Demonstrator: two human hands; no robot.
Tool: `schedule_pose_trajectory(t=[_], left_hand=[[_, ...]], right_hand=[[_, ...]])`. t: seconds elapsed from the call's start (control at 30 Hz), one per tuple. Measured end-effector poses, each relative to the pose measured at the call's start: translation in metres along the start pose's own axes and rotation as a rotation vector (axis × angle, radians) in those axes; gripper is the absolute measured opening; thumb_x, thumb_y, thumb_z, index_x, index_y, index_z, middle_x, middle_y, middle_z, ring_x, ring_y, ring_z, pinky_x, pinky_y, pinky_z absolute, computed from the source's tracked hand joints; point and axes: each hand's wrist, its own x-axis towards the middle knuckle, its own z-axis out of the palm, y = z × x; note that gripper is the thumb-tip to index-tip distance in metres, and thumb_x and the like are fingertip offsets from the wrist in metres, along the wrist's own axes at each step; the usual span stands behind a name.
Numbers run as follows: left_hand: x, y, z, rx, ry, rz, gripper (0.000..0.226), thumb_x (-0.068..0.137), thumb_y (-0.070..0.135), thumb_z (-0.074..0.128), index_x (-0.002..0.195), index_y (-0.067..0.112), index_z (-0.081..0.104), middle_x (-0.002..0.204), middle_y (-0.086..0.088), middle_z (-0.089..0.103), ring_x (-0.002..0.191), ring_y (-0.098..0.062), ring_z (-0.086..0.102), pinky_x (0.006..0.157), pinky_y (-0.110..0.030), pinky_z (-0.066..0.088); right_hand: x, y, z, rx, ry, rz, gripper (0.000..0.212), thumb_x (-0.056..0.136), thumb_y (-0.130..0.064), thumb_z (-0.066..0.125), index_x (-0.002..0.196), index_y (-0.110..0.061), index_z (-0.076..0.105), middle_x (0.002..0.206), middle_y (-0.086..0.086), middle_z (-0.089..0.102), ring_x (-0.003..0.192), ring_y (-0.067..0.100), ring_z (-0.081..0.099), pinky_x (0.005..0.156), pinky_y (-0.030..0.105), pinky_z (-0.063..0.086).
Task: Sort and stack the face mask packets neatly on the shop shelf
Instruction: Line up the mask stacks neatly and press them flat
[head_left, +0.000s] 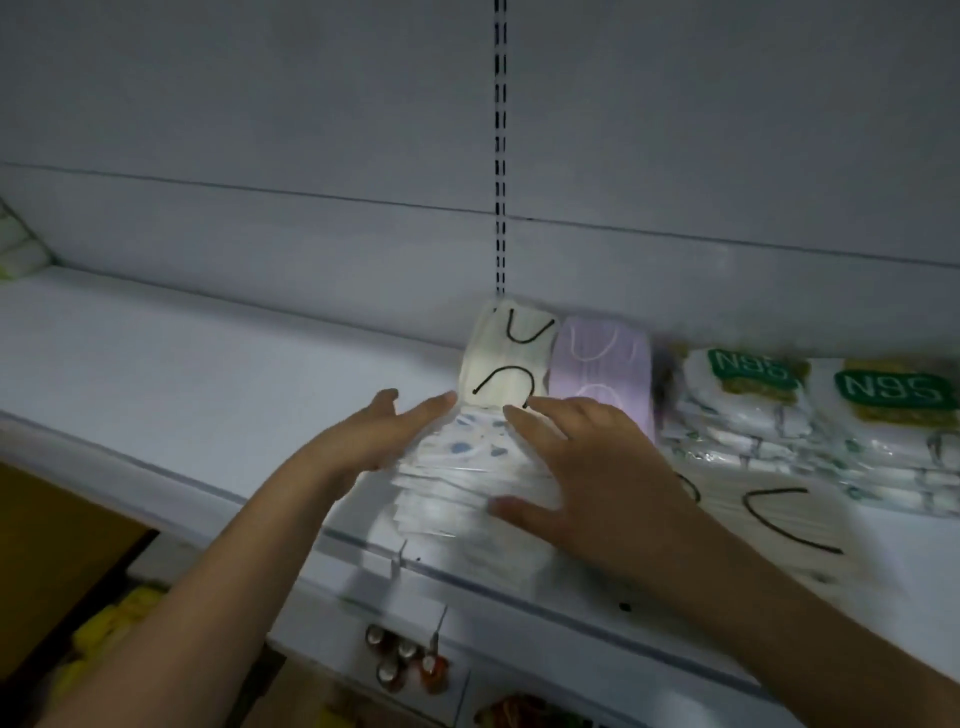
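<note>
Now straight fingers (524, 415) of both hands flank the mask packet stack (467, 478), grasping nothing.

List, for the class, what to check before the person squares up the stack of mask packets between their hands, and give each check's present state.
1. Left hand flat against the stack's left side: ok.
2. Right hand resting on the stack of blue-patterned packets: ok.
3. Stack edges aligned: not ok, packets fan out toward the shelf front.
4. Bare shelf to the left for shifting: ok.
5. Cream packets behind stand tidy: ok.
6. N95 packets on the right clear of the stack: ok.
</note>
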Motion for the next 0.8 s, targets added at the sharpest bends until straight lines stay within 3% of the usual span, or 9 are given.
schedule_pose_trajectory(t=[0.07, 0.1, 0.17, 0.23, 0.37, 0.53, 0.63, 0.8], left_hand=[[0.008, -0.016, 0.005, -0.050, -0.174, -0.072, 0.109, 0.061, 0.089, 0.061, 0.143, 0.017, 0.050, 0.133, -0.004, 0.065, 0.116, -0.025, 0.065, 0.102, -0.042, 0.050], [0.009, -0.020, 0.007, -0.063, -0.245, -0.094, 0.101, 0.059, 0.088, 0.064, 0.131, 0.016, 0.061, 0.117, -0.005, 0.074, 0.107, -0.025, 0.070, 0.100, -0.043, 0.053], [0.013, -0.024, 0.009, -0.097, -0.310, -0.102, 0.084, 0.065, 0.079, 0.069, 0.118, 0.014, 0.070, 0.102, -0.007, 0.078, 0.098, -0.025, 0.074, 0.097, -0.043, 0.055], [0.017, -0.026, 0.009, -0.134, -0.329, -0.102, 0.076, 0.069, 0.071, 0.073, 0.117, 0.012, 0.070, 0.102, -0.009, 0.078, 0.097, -0.025, 0.074, 0.095, -0.041, 0.057], [0.016, -0.027, 0.008, -0.221, -0.433, -0.142, 0.067, 0.077, 0.059, 0.075, 0.122, 0.010, 0.069, 0.111, -0.009, 0.075, 0.106, -0.023, 0.072, 0.100, -0.038, 0.054], [0.013, -0.021, 0.011, -0.296, -0.497, -0.187, 0.052, 0.087, 0.050, 0.068, 0.122, 0.012, 0.068, 0.112, -0.006, 0.075, 0.095, -0.017, 0.074, 0.078, -0.027, 0.058], [0.008, -0.024, 0.011, -0.323, -0.491, -0.153, 0.051, 0.087, 0.045, 0.070, 0.122, 0.008, 0.067, 0.112, -0.008, 0.075, 0.099, -0.019, 0.074, 0.086, -0.029, 0.057], [0.003, -0.037, 0.013, -0.298, -0.450, -0.066, 0.060, 0.078, 0.041, 0.082, 0.123, 0.004, 0.066, 0.113, -0.012, 0.075, 0.109, -0.028, 0.070, 0.102, -0.041, 0.052]], right_hand=[[-0.002, -0.013, 0.023, -0.155, -0.053, -0.003, 0.085, 0.081, -0.080, 0.039, 0.140, -0.020, 0.051, 0.129, 0.001, 0.062, 0.117, 0.024, 0.059, 0.117, 0.044, 0.029], [-0.003, -0.018, 0.033, -0.215, -0.063, 0.008, 0.083, 0.079, -0.077, 0.050, 0.136, -0.017, 0.056, 0.123, 0.004, 0.066, 0.110, 0.025, 0.062, 0.117, 0.046, 0.030], [-0.002, -0.026, 0.050, -0.312, -0.069, 0.053, 0.083, 0.061, -0.069, 0.077, 0.119, -0.012, 0.068, 0.107, 0.009, 0.072, 0.091, 0.026, 0.069, 0.103, 0.043, 0.047], [-0.004, -0.032, 0.063, -0.303, -0.034, 0.101, 0.085, 0.042, -0.062, 0.090, 0.105, -0.008, 0.075, 0.096, 0.015, 0.074, 0.075, 0.028, 0.070, 0.079, 0.040, 0.058], [-0.016, -0.037, 0.077, -0.252, -0.036, 0.193, 0.087, 0.040, -0.052, 0.094, 0.108, -0.002, 0.074, 0.099, 0.021, 0.073, 0.072, 0.033, 0.069, 0.053, 0.037, 0.056], [-0.026, -0.044, 0.082, -0.285, -0.005, 0.190, 0.107, 0.046, -0.066, 0.086, 0.124, 0.005, 0.065, 0.113, 0.028, 0.067, 0.087, 0.039, 0.069, 0.060, 0.047, 0.059], [-0.030, -0.050, 0.083, -0.307, -0.036, 0.194, 0.109, 0.040, -0.061, 0.091, 0.123, 0.005, 0.065, 0.114, 0.029, 0.067, 0.089, 0.039, 0.069, 0.059, 0.043, 0.059], [-0.039, -0.053, 0.089, -0.321, 0.055, 0.142, 0.098, 0.053, -0.050, 0.092, 0.128, 0.005, 0.062, 0.121, 0.029, 0.064, 0.095, 0.036, 0.069, 0.062, 0.038, 0.060]])
